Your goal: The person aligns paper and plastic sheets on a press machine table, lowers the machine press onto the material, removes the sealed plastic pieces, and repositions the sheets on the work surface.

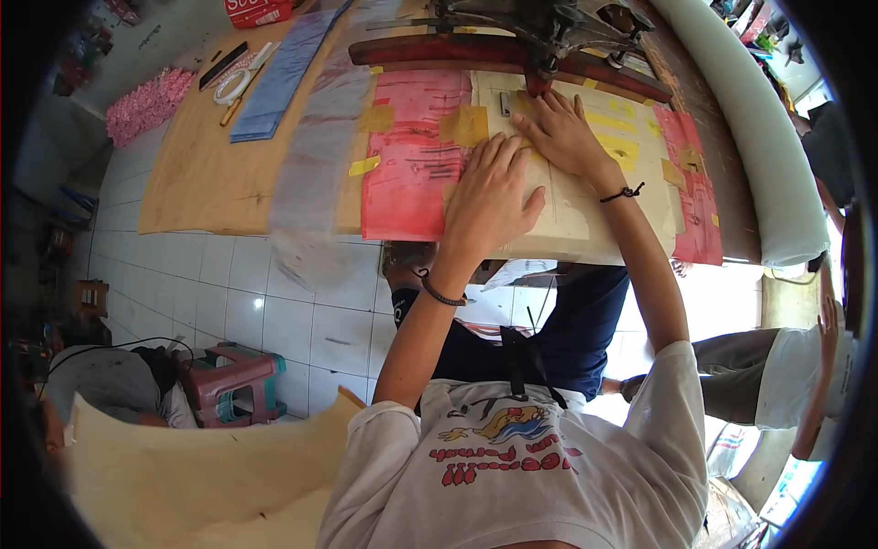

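Note:
My left hand (491,195) lies flat with its fingers stretched forward, on a cream sheet (585,206) near the edge of a red sheet (402,188). Farther forward, my right hand (565,135) rests on the cream sheet, fingers apart, close under the centre of a dark machine (549,32) with a long red bar (439,51). Neither hand grips anything I can see. Brown tape (464,126) covers part of the seam between the red and cream sheets. A small metal piece (505,104) lies between the hands and the bar. Another red sheet (700,215) is taped at the right.
On the wooden table (201,183) lie a clear plastic strip (320,156), folded blue plastic (283,78) and a white tape roll (232,87). A thick white roll (777,174) borders the right side. A stool (233,384) stands left; another person (777,371) is at right.

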`<state>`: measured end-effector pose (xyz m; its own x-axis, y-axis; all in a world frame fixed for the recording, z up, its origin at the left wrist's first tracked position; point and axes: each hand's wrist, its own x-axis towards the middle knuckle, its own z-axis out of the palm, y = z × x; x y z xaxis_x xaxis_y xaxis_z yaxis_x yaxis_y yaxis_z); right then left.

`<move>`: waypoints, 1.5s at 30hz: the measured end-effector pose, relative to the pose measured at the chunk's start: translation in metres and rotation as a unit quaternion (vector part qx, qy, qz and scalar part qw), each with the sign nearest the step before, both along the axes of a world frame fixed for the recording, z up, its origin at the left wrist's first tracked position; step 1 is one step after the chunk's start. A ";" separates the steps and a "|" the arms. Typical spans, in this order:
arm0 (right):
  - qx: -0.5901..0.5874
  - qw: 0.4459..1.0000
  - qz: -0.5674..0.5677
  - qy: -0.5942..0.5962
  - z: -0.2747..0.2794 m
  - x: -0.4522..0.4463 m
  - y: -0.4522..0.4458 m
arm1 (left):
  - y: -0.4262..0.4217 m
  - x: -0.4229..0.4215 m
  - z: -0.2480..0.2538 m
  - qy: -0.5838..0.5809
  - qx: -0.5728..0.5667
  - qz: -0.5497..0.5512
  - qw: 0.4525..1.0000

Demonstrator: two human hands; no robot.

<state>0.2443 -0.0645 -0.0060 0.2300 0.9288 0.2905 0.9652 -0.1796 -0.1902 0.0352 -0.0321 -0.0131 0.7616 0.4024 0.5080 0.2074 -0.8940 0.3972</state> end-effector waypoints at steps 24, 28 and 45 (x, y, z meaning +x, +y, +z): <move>0.024 0.998 0.016 0.063 0.015 -0.007 -0.110 | -0.002 -0.001 -0.001 -0.007 -0.002 0.002 1.000; 0.030 0.998 0.012 0.057 0.015 -0.010 -0.110 | -0.002 0.002 -0.003 -0.003 -0.006 0.004 1.000; 0.037 0.998 -0.004 0.046 0.013 -0.013 -0.109 | 0.017 -0.008 0.014 -0.019 -0.187 -0.057 0.981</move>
